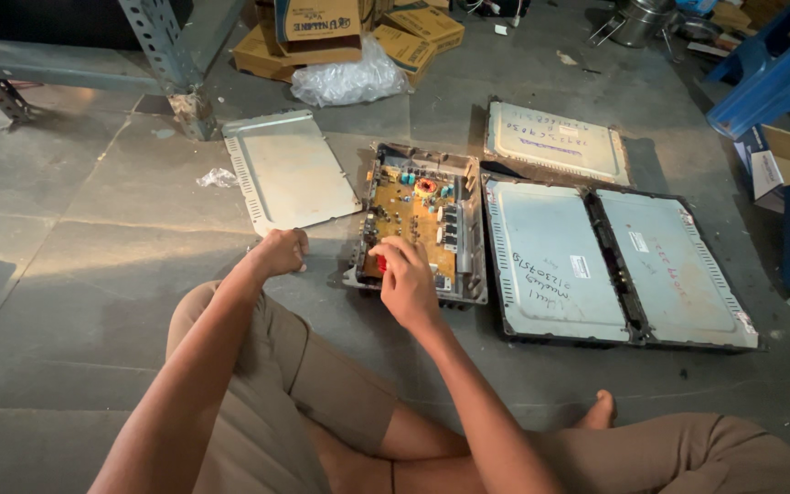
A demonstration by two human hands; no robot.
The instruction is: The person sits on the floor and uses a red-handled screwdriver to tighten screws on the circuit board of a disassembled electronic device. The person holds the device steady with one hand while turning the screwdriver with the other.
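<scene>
Seated cross-legged on the grey floor (93, 238). Right hand (406, 279) closed around a red-handled tool (381, 264), its tip hidden, pressed onto the near edge of the yellow circuit board (411, 215) inside an opened metal casing (471, 265). Left hand (281, 251) clenched into a fist, holding nothing visible, resting on the floor just left of the casing. Detached metal cover plate (285, 169) lying beyond the left hand. Two closed grey units (614, 265) just right of the casing, a third one (555, 140) behind them. Cardboard boxes (322, 32) near the far edge.
</scene>
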